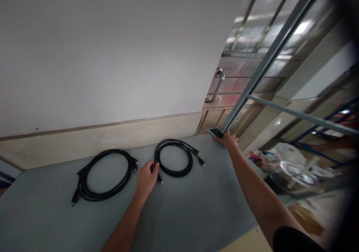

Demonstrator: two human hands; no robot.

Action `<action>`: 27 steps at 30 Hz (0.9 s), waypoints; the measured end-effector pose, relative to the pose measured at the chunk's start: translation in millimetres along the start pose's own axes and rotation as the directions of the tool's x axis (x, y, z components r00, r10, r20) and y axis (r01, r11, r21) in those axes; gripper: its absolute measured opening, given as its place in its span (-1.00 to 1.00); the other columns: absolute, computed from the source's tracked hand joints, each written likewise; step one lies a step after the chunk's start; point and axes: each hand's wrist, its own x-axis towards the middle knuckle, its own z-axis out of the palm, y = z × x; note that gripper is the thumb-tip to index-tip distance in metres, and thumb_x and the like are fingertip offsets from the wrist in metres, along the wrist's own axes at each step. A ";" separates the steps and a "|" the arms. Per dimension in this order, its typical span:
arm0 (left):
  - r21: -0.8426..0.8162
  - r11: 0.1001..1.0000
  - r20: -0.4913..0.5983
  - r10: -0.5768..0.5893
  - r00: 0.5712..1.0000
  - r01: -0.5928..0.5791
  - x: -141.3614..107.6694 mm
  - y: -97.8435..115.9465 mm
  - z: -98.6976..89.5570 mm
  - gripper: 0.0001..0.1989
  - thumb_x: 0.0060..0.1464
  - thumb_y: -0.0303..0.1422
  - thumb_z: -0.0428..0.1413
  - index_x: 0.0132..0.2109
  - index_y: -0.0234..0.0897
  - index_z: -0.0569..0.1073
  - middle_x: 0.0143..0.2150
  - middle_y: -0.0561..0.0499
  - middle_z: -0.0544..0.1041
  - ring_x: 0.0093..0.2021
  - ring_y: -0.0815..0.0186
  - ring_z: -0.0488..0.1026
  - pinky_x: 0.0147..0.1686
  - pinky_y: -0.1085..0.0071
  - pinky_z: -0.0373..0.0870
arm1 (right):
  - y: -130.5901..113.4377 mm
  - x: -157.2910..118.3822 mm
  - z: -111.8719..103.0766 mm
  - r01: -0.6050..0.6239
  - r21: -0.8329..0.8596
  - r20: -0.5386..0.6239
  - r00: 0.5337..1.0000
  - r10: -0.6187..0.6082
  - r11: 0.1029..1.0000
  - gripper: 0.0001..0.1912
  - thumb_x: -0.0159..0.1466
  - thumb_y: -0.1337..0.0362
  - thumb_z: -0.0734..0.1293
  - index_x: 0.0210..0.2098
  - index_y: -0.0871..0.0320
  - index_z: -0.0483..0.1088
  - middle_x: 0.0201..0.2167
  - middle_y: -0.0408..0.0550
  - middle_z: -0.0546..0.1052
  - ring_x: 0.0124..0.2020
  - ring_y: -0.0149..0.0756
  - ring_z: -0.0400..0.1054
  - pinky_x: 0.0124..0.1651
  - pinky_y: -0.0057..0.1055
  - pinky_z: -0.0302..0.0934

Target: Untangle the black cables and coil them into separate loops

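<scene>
A black sleeve (294, 240), lower right, leads to the right hand (230, 140), curled on a phone-like device (217, 132), while the nearer left hand (147, 178) pinches the mid-frame black cable coil (176, 174) at its left edge, loop extending rightward.

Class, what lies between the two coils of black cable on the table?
In the head view, the person's left hand lies between the left coil and the right coil.

Bare bench (190, 211) lies open at lower centre; two cable coils (102, 197) and an upright post (262, 63) block the way beyond.
</scene>
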 end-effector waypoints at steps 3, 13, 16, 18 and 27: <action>-0.020 1.000 -0.005 0.009 1.000 -0.009 -0.8 -0.2 0.0 -0.64 0.23 -0.08 -0.06 -0.26 -0.23 0.46 -0.39 -0.01 0.52 -0.36 0.24 0.44 -0.35 0.40 0.20 | -54.0 -45.6 -0.9 0.248 0.212 0.069 0.961 -0.268 0.945 -0.44 0.30 0.07 0.27 0.16 0.31 0.29 0.03 0.35 0.43 0.05 0.00 0.34 0.04 -0.10 0.19; -0.083 0.980 -0.038 0.179 0.983 -0.181 -4.6 -6.9 -3.3 -0.63 0.27 -0.14 -0.13 -0.21 -0.25 0.47 -0.30 -0.08 0.53 -0.27 0.19 0.46 -0.23 0.32 0.31 | -212.3 -174.5 -0.2 0.896 0.270 0.121 0.332 -0.935 0.353 -0.36 0.30 0.14 0.34 0.32 0.01 0.14 0.10 0.16 0.39 0.11 -0.06 0.25 0.15 -0.05 0.02; -0.107 0.985 -0.018 0.135 0.991 -0.136 -3.3 -8.8 -2.6 -0.60 0.27 -0.11 -0.13 -0.22 -0.27 0.47 -0.31 -0.09 0.54 -0.29 0.19 0.46 -0.27 0.33 0.31 | -217.5 -160.2 12.6 0.894 0.282 0.269 0.275 -0.923 0.349 -0.70 0.32 0.23 0.31 0.04 0.06 0.47 -0.03 0.08 0.47 0.03 -0.13 0.32 0.08 -0.17 0.07; -0.123 0.985 0.001 0.120 0.993 -0.119 -2.6 -8.9 -1.9 -0.58 0.26 -0.09 -0.12 -0.21 -0.29 0.48 -0.29 -0.10 0.55 -0.28 0.18 0.47 -0.29 0.34 0.31 | -218.7 -152.9 20.1 0.882 0.323 0.310 0.244 -0.919 0.343 -0.77 0.32 0.26 0.30 -0.06 0.09 0.52 -0.08 0.06 0.50 0.00 -0.17 0.33 0.05 -0.25 0.08; -0.182 0.981 0.030 0.067 0.997 -0.061 -0.8 -7.7 -4.1 -0.60 0.23 -0.07 -0.08 -0.25 -0.27 0.49 -0.39 -0.01 0.53 -0.37 0.22 0.44 -0.34 0.37 0.27 | -227.7 -156.4 27.6 0.882 0.343 0.326 0.211 -0.921 0.324 -0.71 0.31 0.35 0.26 -0.02 0.11 0.50 -0.03 0.10 0.46 0.03 -0.14 0.27 0.00 -0.25 0.09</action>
